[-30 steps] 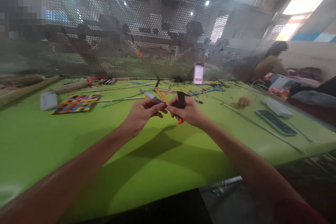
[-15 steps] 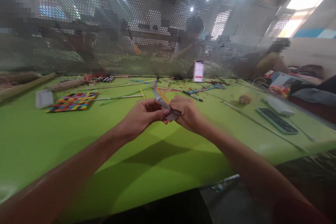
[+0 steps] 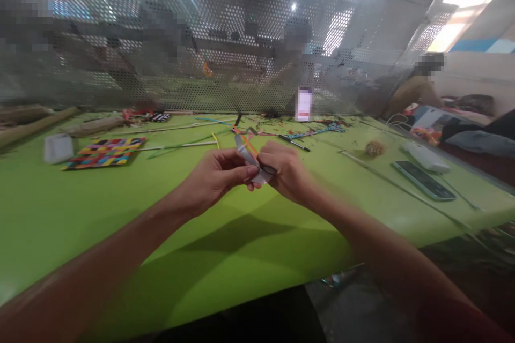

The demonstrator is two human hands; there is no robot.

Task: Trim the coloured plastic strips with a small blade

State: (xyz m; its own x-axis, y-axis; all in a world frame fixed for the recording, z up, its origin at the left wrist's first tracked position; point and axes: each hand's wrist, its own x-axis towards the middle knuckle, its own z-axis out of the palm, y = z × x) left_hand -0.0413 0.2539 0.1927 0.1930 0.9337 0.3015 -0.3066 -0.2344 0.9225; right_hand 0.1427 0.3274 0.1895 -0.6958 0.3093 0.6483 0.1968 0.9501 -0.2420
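Note:
Over the middle of the green table, my left hand (image 3: 227, 170) pinches a flat grey strip (image 3: 246, 151) between thumb and fingers. An orange strip (image 3: 251, 146) runs up alongside it, and a wider pale grey part (image 3: 263, 178) shows below my left thumb. Close against it, my right hand (image 3: 285, 167) is curled into a fist at the strips' lower end. A dark thin loop (image 3: 269, 170) sticks out between the two hands; what it belongs to is unclear. My right fingers hide most of what they grip.
On the green table (image 3: 193, 257), a colourful woven mat (image 3: 107, 153) and a white block (image 3: 58, 148) lie left. Ahead are a pen (image 3: 294, 143), strips, scraps and a propped phone (image 3: 304, 104) before a perforated screen (image 3: 241, 64). Right are another phone (image 3: 424, 180) and a twine ball (image 3: 374, 148).
The grey strip's upper end, which stood up and curled at the tip, now looks shorter and bent away. Both hands keep their grip in nearly the same place. The view has shifted slightly.

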